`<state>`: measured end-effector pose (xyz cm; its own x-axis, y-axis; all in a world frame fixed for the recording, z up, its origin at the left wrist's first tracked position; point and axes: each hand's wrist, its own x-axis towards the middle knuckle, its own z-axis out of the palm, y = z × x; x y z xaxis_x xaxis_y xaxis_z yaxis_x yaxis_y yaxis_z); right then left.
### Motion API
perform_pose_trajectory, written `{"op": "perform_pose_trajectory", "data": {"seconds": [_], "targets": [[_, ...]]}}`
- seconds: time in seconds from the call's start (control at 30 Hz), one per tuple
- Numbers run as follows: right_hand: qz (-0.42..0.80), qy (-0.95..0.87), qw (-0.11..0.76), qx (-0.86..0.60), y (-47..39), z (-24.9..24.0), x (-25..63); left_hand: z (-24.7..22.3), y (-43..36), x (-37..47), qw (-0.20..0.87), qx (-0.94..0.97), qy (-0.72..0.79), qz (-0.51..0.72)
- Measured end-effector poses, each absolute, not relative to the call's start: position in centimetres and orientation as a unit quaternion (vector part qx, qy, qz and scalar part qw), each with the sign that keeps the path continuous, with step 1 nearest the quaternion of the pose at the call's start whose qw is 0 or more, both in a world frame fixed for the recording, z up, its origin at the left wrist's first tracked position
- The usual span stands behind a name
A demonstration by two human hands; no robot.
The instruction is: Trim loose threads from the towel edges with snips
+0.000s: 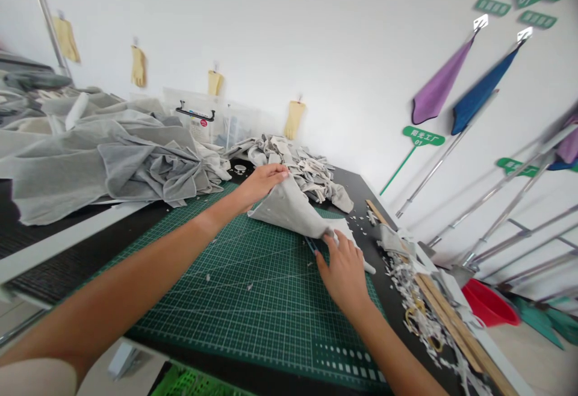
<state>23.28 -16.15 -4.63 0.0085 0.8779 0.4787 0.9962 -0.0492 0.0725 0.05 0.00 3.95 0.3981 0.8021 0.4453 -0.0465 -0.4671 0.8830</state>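
A black surface before me carries a green gridded mat, a large grey fabric heap on the left and a scrap pile behind. Over the mat, the left hand pinches a grey cloth; the right hand, thumb spread, touches its lower corner, grip unclear, near a slim blue object.

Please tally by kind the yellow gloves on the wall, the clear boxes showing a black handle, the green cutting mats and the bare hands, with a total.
Yellow gloves: 4
Clear box with black handle: 1
Green cutting mat: 1
Bare hands: 2
Total: 8
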Motion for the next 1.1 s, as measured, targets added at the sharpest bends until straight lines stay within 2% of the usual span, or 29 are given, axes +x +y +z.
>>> {"op": "perform_pose_trajectory", "data": {"seconds": [0.1,0.33,0.6,0.9,1.1], "targets": [[-0.202,-0.664,0.137,-0.707,-15.8,-4.8,22.9,3.2,0.1,0.0,0.447,0.706,0.276,0.475],[-0.109,-0.668,0.154,-0.720,-14.1,-6.8,23.4,1.3,-0.2,-1.4,0.505,0.697,0.288,0.419],[-0.102,-0.682,0.159,-0.706,-13.6,-6.7,23.0,0.4,-0.6,-3.3,0.554,0.700,0.305,0.331],[0.028,-0.676,0.115,-0.728,-14.8,-5.0,24.0,-1.0,-0.8,-3.7,0.550,0.679,0.329,0.358],[0.002,-0.672,0.085,-0.735,-14.1,-5.4,22.8,-1.3,-1.1,-3.5,0.546,0.679,0.325,0.368]]}}
